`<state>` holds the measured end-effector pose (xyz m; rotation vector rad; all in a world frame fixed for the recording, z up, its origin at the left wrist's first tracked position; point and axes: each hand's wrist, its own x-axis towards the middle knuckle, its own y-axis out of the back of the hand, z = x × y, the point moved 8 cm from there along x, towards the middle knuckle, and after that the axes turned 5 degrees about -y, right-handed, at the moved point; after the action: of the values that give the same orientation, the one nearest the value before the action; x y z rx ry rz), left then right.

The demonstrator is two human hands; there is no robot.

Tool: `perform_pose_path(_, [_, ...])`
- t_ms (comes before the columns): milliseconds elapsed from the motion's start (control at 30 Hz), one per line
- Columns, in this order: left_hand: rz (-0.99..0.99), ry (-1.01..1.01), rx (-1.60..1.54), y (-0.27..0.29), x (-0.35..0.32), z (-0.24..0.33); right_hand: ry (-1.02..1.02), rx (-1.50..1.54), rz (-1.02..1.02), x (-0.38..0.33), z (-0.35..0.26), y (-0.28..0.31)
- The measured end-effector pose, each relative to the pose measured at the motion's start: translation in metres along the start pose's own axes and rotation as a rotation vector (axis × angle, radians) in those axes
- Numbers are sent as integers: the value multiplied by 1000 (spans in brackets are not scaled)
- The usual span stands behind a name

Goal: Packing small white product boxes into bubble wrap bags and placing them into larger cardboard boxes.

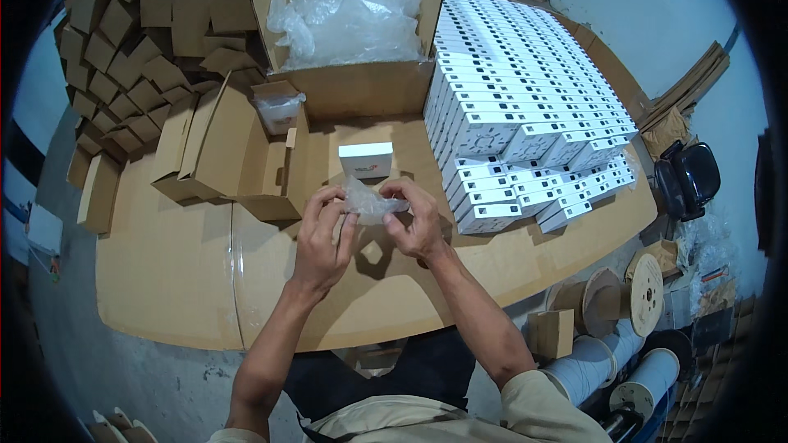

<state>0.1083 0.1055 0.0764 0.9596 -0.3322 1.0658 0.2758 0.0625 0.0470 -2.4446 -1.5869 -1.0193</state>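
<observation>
I hold a small clear plastic bag [371, 202] just above the middle of the frame, between both my hands. My left hand [322, 234] pinches its left edge, thumb and fingertips closed on the film, the other fingers curled loosely beneath. My right hand [417, 217] grips the right edge the same way, its fingers bent over the top of the bag. The bag is crumpled and hangs above the cardboard-covered table [172, 279], not touching it; my hands throw a shadow on the board under them. I cannot tell whether anything is inside the bag.

Just behind the bag, toward the centre top of the frame, a small white box [366, 159] stands upright on the table, apart from my fingers. To its left lies an open brown carton [234, 152] with its flaps spread, and a little bag of clear plastic [277, 107] sits at its far end. In the upper middle a large open carton [361, 86] is filled with clear plastic bags [349, 12]. To the right, a big stack of white boxes [525, 90] lies in tight rows across the table. In the upper left, flat folded cardboard pieces [131, 41] are piled up. Spools [636, 291] stand on the floor at the lower right.
</observation>
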Motion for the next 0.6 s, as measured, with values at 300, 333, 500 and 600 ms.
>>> perform_pose_path(300, [294,309,-416,-16,-27,-53,-483,459,-124,-3,44,-23])
perform_pose_path(333, [294,311,-412,-15,-31,-58,-520,657,-136,-2,43,-29])
perform_pose_path(500, [145,701,-948,-50,-46,-83,-573,682,-294,-6,40,-46])
perform_pose_path(600, [170,722,-899,-50,-41,-80,-662,611,-373,-9,42,-48])
